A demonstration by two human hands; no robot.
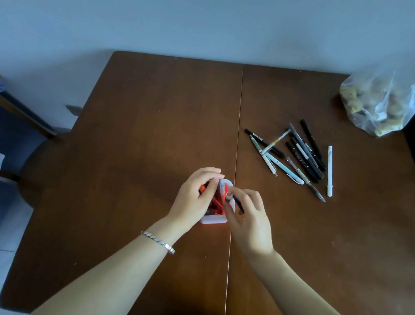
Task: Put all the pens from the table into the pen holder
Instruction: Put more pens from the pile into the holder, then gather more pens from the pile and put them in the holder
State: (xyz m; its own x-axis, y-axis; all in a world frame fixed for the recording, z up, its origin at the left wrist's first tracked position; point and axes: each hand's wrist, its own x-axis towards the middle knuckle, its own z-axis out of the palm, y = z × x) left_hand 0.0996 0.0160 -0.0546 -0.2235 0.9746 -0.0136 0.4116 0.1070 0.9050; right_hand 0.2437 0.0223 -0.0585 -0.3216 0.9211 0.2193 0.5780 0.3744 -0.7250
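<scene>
A: Head view: the risk?
B: Both hands crowd the pen holder [214, 219]; a nudge could tip it. The left hand [194, 196] curls on its rim; the right hand [248, 218] pinches a pen [228, 197] over it.
A: Contents?
B: Red pens inside. The loose pens [299, 156] lie up and right of the holder, on the table [154, 127].

White pen holder [213, 219] holds red pens [215, 203]; black and white pens [302, 155] lie scattered right.

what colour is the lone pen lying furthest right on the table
White, seen in the head view: the lone pen beside the darker pile.
</scene>
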